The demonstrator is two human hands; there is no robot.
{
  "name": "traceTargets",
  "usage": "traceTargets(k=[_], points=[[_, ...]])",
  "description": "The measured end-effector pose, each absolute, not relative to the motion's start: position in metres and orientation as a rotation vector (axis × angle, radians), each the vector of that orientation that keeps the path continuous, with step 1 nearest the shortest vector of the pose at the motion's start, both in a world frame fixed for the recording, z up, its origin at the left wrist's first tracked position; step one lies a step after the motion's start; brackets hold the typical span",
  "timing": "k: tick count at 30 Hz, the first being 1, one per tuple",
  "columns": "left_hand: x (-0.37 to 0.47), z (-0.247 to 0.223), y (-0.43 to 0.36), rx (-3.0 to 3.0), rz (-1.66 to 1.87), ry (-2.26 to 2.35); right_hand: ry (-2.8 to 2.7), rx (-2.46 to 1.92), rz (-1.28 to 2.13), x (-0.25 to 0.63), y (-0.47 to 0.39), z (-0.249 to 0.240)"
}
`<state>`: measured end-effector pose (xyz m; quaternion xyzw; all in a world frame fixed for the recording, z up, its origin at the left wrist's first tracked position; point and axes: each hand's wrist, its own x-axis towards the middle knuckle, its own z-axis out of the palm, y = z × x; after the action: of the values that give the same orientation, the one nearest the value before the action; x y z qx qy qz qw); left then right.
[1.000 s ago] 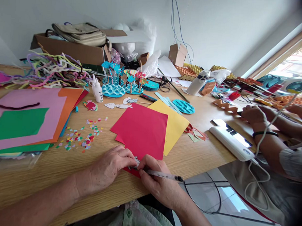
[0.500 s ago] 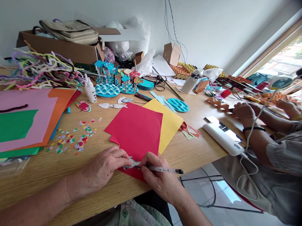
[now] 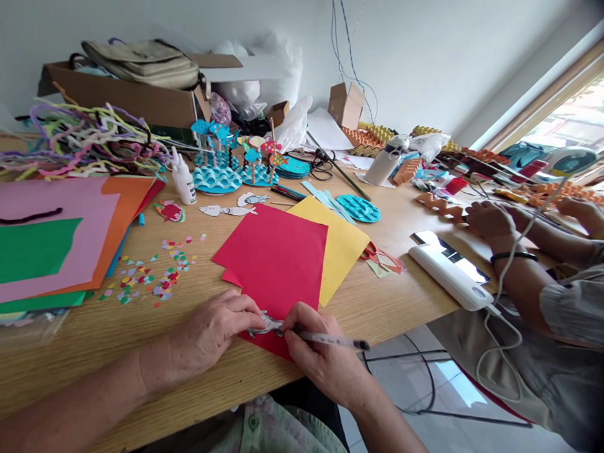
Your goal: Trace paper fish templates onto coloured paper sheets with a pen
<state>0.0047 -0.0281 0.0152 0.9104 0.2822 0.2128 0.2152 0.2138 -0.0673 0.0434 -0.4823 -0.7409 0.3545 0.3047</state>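
A red sheet of paper (image 3: 280,259) lies near the table's front edge, with a small grey-and-white paper fish cutout (image 3: 266,323) on its lower part. The fingertips of my left hand (image 3: 212,329) are closed together and hold the cutout down against the sheet. In my right hand (image 3: 321,351) a pen (image 3: 334,339) with a clear barrel and dark end is gripped, its tip side at the cutout's right end. The tip itself is hidden behind my fingers. Under the red sheet lies a yellow sheet (image 3: 344,248).
Confetti bits (image 3: 162,274) lie left of the red sheet, beside stacked coloured papers (image 3: 96,244). A glue bottle (image 3: 184,179), other fish cutouts (image 3: 227,210) and red scissors (image 3: 368,251) stand or lie around. At right, a co-worker's hands (image 3: 490,221) are near a white device (image 3: 447,273).
My right hand and the pen's outer end have dipped slightly. The whole view has shifted a little; my left hand still presses the cutout.
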Motion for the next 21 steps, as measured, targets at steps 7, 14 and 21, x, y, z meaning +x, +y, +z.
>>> traceTargets(k=[7, 14, 21], points=[[0.005, 0.017, -0.03, 2.456, 0.577, 0.783, -1.997, -1.216, 0.947, 0.201, -0.074, 0.04], [0.006, 0.019, -0.031, 2.431, 0.529, 0.825, -2.01, -1.238, 0.948, 0.196, -0.072, 0.038], [0.006, 0.018, -0.03, 2.431, 0.539, 0.819, -2.003, -1.217, 0.957, 0.195, -0.072, 0.034]])
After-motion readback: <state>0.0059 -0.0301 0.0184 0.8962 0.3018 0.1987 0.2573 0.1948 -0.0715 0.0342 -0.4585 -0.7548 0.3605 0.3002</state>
